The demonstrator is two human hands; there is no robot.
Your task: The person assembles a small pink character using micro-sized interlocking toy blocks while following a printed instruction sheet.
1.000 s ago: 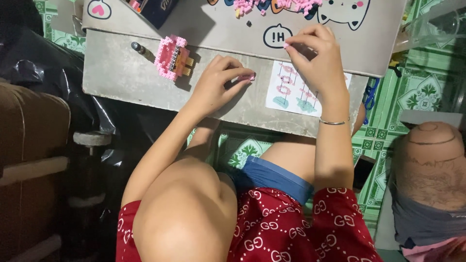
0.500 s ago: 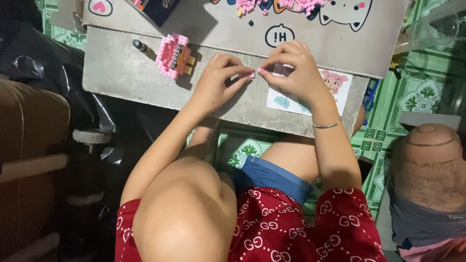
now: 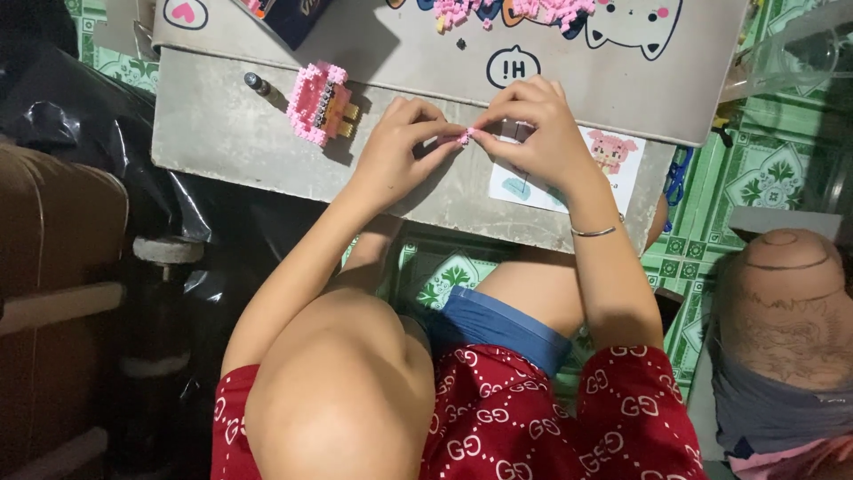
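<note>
Nearest to us we see a red patterned shirt [image 3: 498,418] and blue shorts [image 3: 498,324], with green patterned floor tiles [image 3: 444,267] showing beneath the bent knees. At the right edge a brown rounded object [image 3: 782,302] stands on the floor, well apart from the arms.

Both forearms reach up to the grey table [image 3: 222,133]. Our right wrist carries a thin silver bracelet [image 3: 593,232]. The left hand [image 3: 400,151] and the right hand [image 3: 533,133] meet over the table's near part, fingertips drawn together from either side around a tiny pink brick piece [image 3: 464,136]. Each hand pinches that piece, thumb against forefinger, the other fingers curled loosely; the piece sits between the two hands, just above the table surface.

Under the right hand lies a white instruction sheet [image 3: 613,160] with a small pink figure printed on it, partly covered by the palm. To the left of the left hand, near but not touching, rests a pink and brown block build [image 3: 317,102], and just beyond it a small dark cylinder [image 3: 258,84].

Farther away, on the table's raised back part, we see a loose heap of pink bricks [image 3: 524,9] near a cartoon cat decoration [image 3: 631,22], a dark blue box [image 3: 293,13], and a heart sticker [image 3: 185,12] at the far left.
</note>
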